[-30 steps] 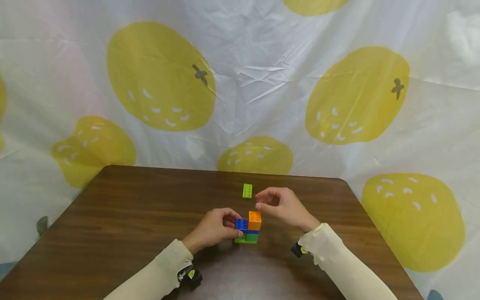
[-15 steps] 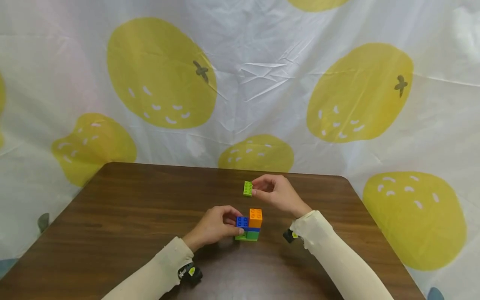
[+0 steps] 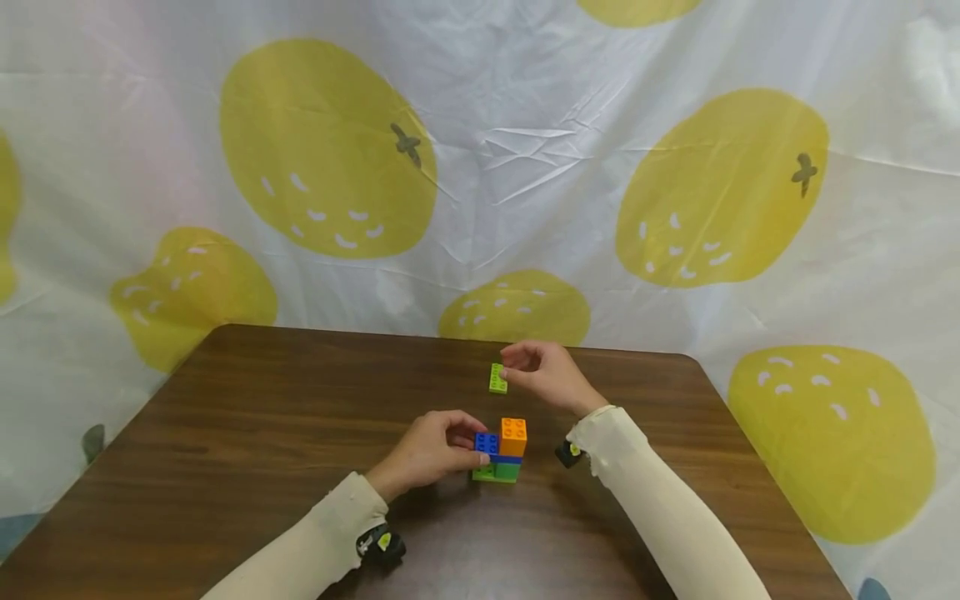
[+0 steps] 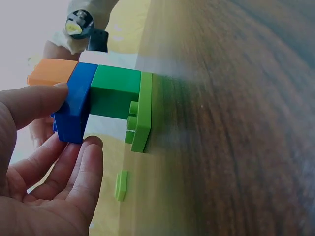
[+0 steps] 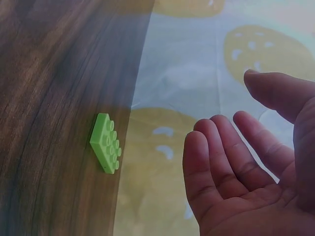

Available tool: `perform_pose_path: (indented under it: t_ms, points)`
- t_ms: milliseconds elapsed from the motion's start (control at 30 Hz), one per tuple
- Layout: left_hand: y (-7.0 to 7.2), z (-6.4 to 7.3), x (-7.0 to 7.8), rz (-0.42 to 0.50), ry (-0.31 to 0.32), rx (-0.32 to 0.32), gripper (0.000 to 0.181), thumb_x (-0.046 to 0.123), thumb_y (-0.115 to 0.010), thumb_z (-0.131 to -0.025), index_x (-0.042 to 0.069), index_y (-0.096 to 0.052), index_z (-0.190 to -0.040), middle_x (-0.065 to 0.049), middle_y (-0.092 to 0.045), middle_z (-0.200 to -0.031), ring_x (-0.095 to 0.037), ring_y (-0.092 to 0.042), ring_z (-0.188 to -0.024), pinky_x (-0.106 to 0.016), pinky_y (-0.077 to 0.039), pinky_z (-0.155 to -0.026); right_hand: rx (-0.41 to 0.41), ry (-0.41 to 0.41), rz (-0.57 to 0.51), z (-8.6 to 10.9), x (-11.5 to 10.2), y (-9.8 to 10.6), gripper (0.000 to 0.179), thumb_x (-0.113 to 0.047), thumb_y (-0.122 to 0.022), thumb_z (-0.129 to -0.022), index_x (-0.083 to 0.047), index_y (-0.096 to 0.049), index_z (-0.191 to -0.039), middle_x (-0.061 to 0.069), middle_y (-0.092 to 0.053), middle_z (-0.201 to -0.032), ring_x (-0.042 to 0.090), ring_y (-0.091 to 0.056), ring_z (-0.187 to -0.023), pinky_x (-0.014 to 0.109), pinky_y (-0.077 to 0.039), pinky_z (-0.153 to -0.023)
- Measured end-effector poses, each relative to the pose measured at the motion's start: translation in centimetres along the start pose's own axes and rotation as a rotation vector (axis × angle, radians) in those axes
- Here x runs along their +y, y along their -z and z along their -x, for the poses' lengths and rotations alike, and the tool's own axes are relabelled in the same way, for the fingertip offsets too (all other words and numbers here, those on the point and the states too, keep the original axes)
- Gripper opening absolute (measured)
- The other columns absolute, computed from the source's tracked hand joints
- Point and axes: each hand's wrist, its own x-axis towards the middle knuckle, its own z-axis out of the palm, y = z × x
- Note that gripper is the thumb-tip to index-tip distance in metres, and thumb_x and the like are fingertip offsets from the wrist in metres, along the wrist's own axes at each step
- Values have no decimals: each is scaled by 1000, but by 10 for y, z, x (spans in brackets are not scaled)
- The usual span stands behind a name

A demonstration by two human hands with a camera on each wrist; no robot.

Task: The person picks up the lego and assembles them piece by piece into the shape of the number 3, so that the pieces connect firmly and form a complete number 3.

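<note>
My left hand [image 3: 433, 450] pinches the blue brick [image 4: 76, 101] of a small stack of toy building bricks, thumb on one side and fingers on the other. The stack has a lime plate [image 4: 143, 113] at its base, a green brick [image 4: 115, 86] on one end of it, the blue brick across that, and an orange brick [image 3: 513, 435] on top at the right. Farther back, a loose lime brick [image 5: 106, 145] lies studs up on the table. Right over its right side is my right hand [image 3: 547, 375], fingers relaxed and thumb apart, holding nothing in the right wrist view.
The brown wooden table [image 3: 300, 400] ends at a back edge shortly behind the loose lime brick. A white curtain [image 3: 480, 208] printed with yellow fruit hangs behind it. Black wrist cameras are strapped at both sleeves.
My right hand has moved from beside the stack back and left to the loose lime brick, which stays in place. My left hand keeps its grip on the stack.
</note>
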Motion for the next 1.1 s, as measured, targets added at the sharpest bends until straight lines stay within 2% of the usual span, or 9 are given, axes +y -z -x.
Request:
perform_pose_path:
  t_ms: [133,367,500,833,1100]
  points:
    - [1,0,0,0,-3,3,39,20,-90,-86,5,-74,-118,-10,-77,-111,-19,-74,-97,-37,-64,-86,8,-3,-6,-8,6,-3,32,-26,-78,-97,-12,-74,-126,16,-76,-123,22,-72,-103,43,-61,-91]
    - [1,1,-1,9,-4,4,39,20,-89,-86,5,-73,-118,-10,-77,-110,-19,-74,-97,-36,-64,-85,19,-42,-13,-22,17,-5,32,-25,-78,-97,-12,-74,-125,8,-77,-115,23,-73,-104,44,-61,-92]
    - [2,1,-1,18,-1,7,39,20,-89,-86,5,-73,-118,-10,-77,-110,-19,-74,-97,-36,-64,-85,23,-47,-10,-28,24,-4,36,-26,-78,-96,-10,-72,-128,13,-76,-120,26,-73,-107,47,-60,-94]
    - [5,4,-3,34,2,2,38,19,-88,-88,3,-73,-119,-10,-78,-109,-18,-74,-97,-34,-64,-84,13,-73,40,-40,40,-10,51,-25,-81,-93,0,-67,-135,21,-72,-131,33,-68,-113,51,-58,-98]
    - [9,4,-5,18,-11,-12,38,19,-88,-88,4,-74,-121,-11,-78,-112,-19,-75,-98,-35,-64,-86,-43,-112,122,-45,49,-16,62,-28,-83,-91,-3,-62,-144,20,-67,-139,37,-63,-125,54,-53,-106]
